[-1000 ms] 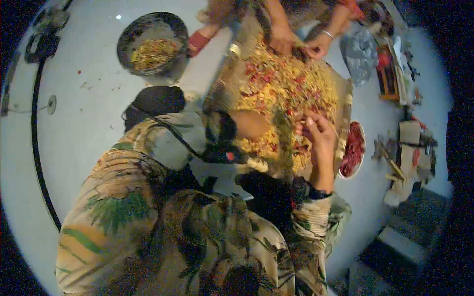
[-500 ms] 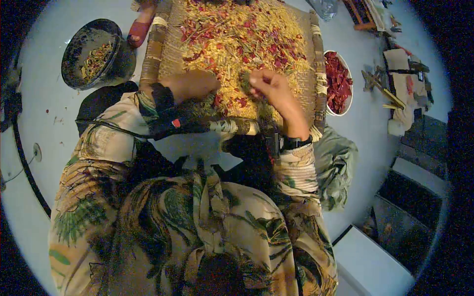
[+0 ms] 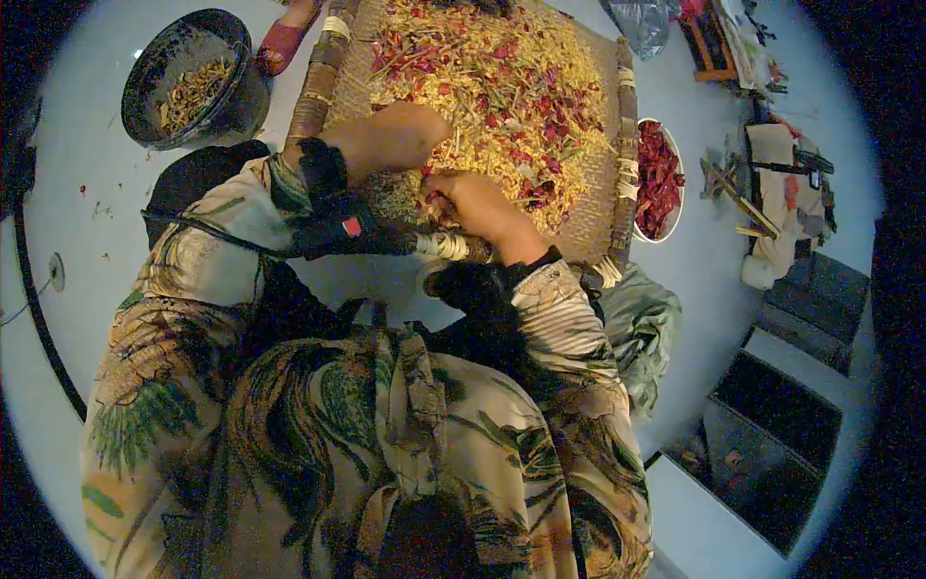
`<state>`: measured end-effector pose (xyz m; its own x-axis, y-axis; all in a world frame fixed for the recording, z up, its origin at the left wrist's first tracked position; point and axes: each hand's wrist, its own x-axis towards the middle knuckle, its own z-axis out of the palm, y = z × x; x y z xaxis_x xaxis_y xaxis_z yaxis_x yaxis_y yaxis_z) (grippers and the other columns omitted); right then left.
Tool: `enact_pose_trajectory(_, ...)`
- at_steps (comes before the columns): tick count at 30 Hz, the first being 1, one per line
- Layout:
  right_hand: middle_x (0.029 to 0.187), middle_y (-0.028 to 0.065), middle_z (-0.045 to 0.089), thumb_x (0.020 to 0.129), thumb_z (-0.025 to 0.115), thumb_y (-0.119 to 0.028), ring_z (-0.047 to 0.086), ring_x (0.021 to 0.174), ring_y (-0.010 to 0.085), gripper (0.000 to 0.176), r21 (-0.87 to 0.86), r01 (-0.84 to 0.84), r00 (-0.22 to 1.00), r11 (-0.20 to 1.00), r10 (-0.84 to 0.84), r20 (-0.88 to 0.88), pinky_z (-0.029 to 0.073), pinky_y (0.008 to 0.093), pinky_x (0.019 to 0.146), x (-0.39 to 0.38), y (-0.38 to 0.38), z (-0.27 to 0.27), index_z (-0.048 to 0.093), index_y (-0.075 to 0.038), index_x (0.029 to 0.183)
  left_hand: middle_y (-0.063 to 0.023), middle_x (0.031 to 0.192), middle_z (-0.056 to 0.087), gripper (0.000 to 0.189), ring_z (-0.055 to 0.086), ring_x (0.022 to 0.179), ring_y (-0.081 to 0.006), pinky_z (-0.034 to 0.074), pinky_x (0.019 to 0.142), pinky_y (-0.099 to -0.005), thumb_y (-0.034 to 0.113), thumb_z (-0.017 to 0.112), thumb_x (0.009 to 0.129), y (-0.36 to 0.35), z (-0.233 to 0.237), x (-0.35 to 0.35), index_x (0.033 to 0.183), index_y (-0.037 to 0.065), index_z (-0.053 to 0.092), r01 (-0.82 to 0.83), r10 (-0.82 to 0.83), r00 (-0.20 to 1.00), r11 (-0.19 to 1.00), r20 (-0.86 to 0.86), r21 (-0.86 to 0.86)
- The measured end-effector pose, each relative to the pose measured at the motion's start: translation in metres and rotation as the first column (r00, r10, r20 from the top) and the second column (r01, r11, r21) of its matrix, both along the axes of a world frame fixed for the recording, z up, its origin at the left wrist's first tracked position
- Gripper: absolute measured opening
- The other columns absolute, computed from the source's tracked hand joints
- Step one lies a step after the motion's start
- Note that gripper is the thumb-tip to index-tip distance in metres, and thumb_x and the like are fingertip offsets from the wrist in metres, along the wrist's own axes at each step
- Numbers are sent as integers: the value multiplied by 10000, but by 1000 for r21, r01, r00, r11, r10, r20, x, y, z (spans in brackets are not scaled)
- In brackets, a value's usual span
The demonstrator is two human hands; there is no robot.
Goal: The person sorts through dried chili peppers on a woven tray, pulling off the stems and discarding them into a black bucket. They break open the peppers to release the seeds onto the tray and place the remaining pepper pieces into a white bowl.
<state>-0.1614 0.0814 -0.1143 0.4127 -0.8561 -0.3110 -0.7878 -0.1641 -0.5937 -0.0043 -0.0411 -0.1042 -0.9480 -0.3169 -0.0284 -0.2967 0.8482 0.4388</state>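
A woven tray [image 3: 617, 193] with a thick wrapped rim lies in front of me, spread with yellow petals and bits [image 3: 473, 125], red pieces and brownish stalks. Over its near left part is my left hand [image 3: 410, 133], back upward, its fingers bent down and hidden from view. Close beside it, my right hand [image 3: 473, 201] reaches low toward the near rim with its fingers curled together. What those fingers hold, if anything, cannot be made out. A patch of greenish-brown bits [image 3: 391, 201] lies between my hands and the near rim.
On the left stands a black bucket [image 3: 178, 130] with some stalks and bits inside. A white bowl of red pieces [image 3: 660, 179] sits right of the tray. Someone's foot in a reddish covering [image 3: 280, 48] shows at the upper left. Grey-green cloth [image 3: 637, 328] lies at the lower right.
My right hand has moved left and toward me, from the middle of the tray to beside my left hand. The left hand has shifted slightly up and right.
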Motion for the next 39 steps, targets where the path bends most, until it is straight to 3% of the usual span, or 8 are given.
enact_pose_trajectory(5, 762, 154, 625, 808, 576, -190, 605, 687, 308, 147, -160, 301, 939, 940, -263, 221, 463, 392, 632, -22, -9, 1, 648, -73, 859, -214, 722, 605, 144, 620, 708, -358, 501, 629, -429, 100, 545, 686, 1, 18, -4, 759, 1, 618, -107, 98, 993, 979, 62, 175)
enact_pose_trajectory(10, 586, -48, 493, 881, 575, -276, 400, 480, 31, 214, 174, 638, 648, 750, -645, 406, 299, 183, 442, -49, -14, 27, 645, -74, 871, -145, 677, 591, 243, 585, 602, -249, 471, 556, -349, 252, 546, 810, -2, -18, -14, 774, 14, 579, -113, 244, 935, 893, -256, 436)
enact_pose_trajectory(16, 595, -52, 497, 871, 588, -272, 406, 484, 31, 191, 434, 591, 498, 680, -731, 466, 295, 177, 425, -43, -11, 47, 603, -88, 825, 2, 596, 512, 499, 468, 491, -73, 376, 436, -246, 536, 436, 879, 11, -13, -30, 727, 77, 559, -90, 394, 918, 296, -36, 951)
enact_pose_trajectory(24, 653, -18, 546, 860, 600, -262, 460, 513, 46, 196, 465, 513, 527, 722, -692, 493, 333, 182, 434, -30, -7, 66, 602, -66, 870, 30, 570, 461, 475, 391, 439, -42, 300, 377, -217, 553, 465, 860, 20, 13, -30, 737, 99, 529, -68, 338, 940, 62, 43, 996)
enact_pose_trajectory(28, 690, 36, 595, 798, 665, -257, 536, 566, 127, 243, 114, 584, 729, 803, -581, 362, 421, 251, 526, -49, 0, 44, 606, -43, 897, 28, 598, 474, 352, 388, 446, -44, 304, 386, -218, 421, 526, 867, 10, -20, -36, 739, 94, 544, -1, 350, 937, -24, 9, 1000)
enact_pose_trajectory(30, 729, 91, 617, 755, 690, -254, 579, 621, 209, 266, 39, 414, 910, 910, -412, -38, 448, 311, 564, -53, 8, 40, 604, -47, 898, 28, 608, 476, 291, 391, 453, -45, 308, 391, -217, 354, 543, 868, 5, -23, -35, 748, 88, 553, 22, 389, 920, 73, -49, 997)
enact_pose_trajectory(35, 811, 195, 620, 691, 695, -236, 595, 790, 373, 294, -21, 120, 874, 993, -116, -471, 458, 454, 679, -39, 14, 20, 605, -49, 899, 31, 599, 461, 269, 395, 463, -46, 311, 398, -217, 311, 533, 880, 9, 6, -27, 755, 73, 559, -58, 445, 896, 115, 1, 992)
enact_pose_trajectory(39, 774, 153, 634, 754, 645, -207, 616, 764, 323, 206, -137, 163, 881, 977, -207, -426, 469, 419, 674, -50, 10, 3, 619, -42, 874, 34, 595, 455, 270, 391, 459, -46, 307, 397, -216, 310, 528, 883, 1, -2, -28, 753, 75, 560, 8, 425, 903, 141, -68, 990)
